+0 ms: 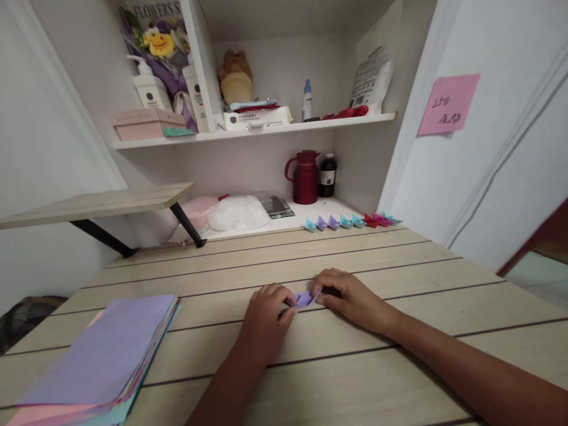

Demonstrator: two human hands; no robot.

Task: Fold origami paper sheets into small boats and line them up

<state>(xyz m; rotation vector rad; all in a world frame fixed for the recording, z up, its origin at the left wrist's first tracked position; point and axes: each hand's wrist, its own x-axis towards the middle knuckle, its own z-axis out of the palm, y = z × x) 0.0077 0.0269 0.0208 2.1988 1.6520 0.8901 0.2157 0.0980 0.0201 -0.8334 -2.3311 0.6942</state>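
A small folded purple paper piece (305, 298) lies on the wooden table (337, 373) between my two hands. My left hand (266, 316) pinches its left end with curled fingers. My right hand (346, 296) presses and pinches its right end, fingers closed over it. A stack of coloured paper sheets (102, 361), purple on top, lies at the near left of the table. A row of several finished folded paper pieces (350, 221), blue, purple, red and pink, sits along the far edge of the table.
A raised wooden shelf board (97, 204) on black brackets juts over the table's far left. Behind stand a red jug (305, 176), a dark bottle (327, 175), a white plastic bag (239, 213) and shelves of bottles and boxes. A pink note (448, 105) is stuck on the right wall.
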